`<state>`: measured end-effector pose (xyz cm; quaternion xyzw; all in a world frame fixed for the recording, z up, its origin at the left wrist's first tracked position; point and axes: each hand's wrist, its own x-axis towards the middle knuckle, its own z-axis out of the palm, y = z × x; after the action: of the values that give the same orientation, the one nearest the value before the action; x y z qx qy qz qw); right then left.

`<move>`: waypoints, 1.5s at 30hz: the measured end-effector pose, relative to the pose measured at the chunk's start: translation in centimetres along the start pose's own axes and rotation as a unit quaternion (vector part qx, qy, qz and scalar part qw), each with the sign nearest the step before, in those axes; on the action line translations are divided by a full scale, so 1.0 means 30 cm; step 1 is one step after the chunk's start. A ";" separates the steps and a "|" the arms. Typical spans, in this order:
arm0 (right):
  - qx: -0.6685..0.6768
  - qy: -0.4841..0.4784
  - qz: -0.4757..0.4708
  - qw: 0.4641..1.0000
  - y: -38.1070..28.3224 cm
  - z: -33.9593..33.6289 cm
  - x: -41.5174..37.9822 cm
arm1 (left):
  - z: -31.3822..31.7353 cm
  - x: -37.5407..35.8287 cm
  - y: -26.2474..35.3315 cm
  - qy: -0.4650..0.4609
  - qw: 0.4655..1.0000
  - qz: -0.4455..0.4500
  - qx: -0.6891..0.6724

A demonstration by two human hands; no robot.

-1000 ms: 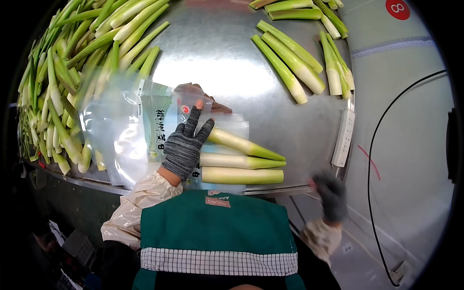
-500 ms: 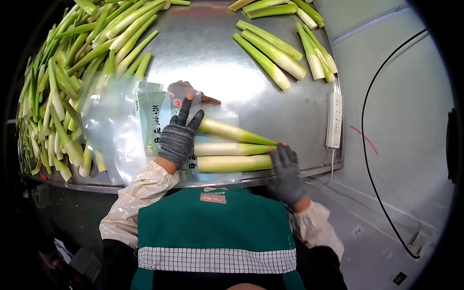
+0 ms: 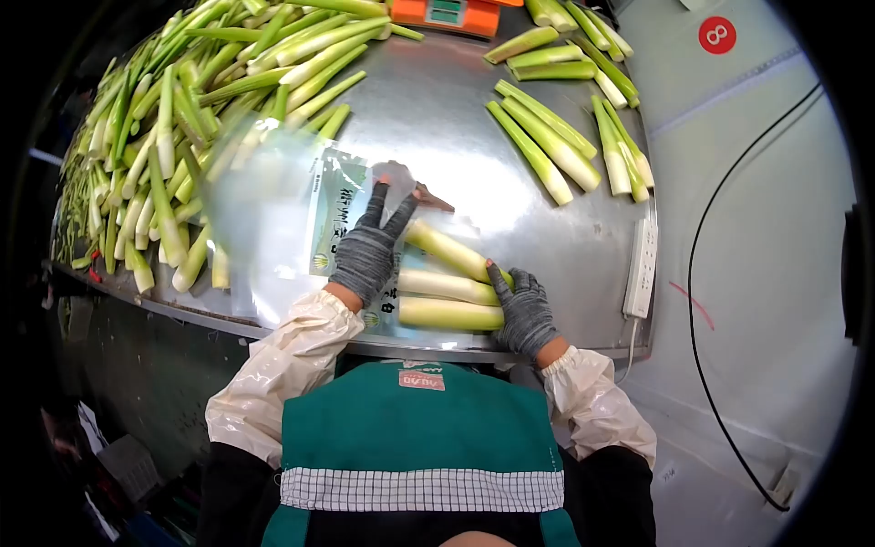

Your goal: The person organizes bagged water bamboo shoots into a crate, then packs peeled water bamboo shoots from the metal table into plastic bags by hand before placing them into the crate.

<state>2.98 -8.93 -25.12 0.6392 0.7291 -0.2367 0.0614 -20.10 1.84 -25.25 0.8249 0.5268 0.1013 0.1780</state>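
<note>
Three water bamboo shoots (image 3: 447, 314) lie side by side on the metal table, pale ends pointing left. My right hand (image 3: 527, 312), in a grey glove with bare fingertips, is closed around their green ends, hiding the tips. The uppermost shoot slants down toward this hand. My left hand (image 3: 366, 255), gloved the same way, rests on a clear printed plastic bag (image 3: 333, 210), with two fingers stretched and spread at its open side. The shoots' pale ends lie over that side of the bag. A brown scrap (image 3: 436, 199) shows just beyond my left fingertips.
A large heap of water bamboo shoots (image 3: 164, 164) covers the table's left. Small groups of shoots (image 3: 551, 137) lie at the far right. An orange scale (image 3: 447, 14) stands at the back. A white power strip (image 3: 642, 269) runs along the right edge of the metal table (image 3: 565, 246).
My right hand has slid left along the shoots, covering more of their green ends. My left hand stays on the bag. The view has shifted, bringing the orange scale into sight.
</note>
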 end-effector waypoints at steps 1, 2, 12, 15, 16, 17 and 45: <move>-0.031 0.002 0.002 1.000 -0.001 0.012 -0.002 | -0.014 -0.027 0.004 0.044 0.998 -0.025 -0.027; -0.061 0.004 0.006 0.998 -0.001 0.020 -0.003 | 0.008 -0.049 -0.025 0.147 0.987 0.004 -0.067; -0.075 0.055 0.014 0.996 -0.023 0.043 -0.018 | 0.118 -0.257 -0.092 0.188 0.966 -0.124 -0.127; -0.039 0.076 0.002 0.996 -0.002 0.060 0.001 | 0.070 -0.283 -0.036 0.084 0.983 -0.162 -0.018; -0.029 0.066 0.005 0.997 -0.006 0.048 -0.003 | 0.047 -0.289 -0.012 0.051 0.980 -0.193 -0.018; -0.019 0.055 0.007 0.998 -0.008 0.041 -0.005 | 0.050 -0.297 -0.012 0.052 0.979 -0.195 -0.018; 0.443 -0.139 -0.204 0.862 -0.056 -0.050 -0.132 | -0.050 -0.280 -0.026 0.157 0.980 -0.063 -0.103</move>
<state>2.37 -11.99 -21.78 0.3963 0.6453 -0.6286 -0.1772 -24.84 -5.19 -24.02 0.7412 0.5857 0.2717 0.1837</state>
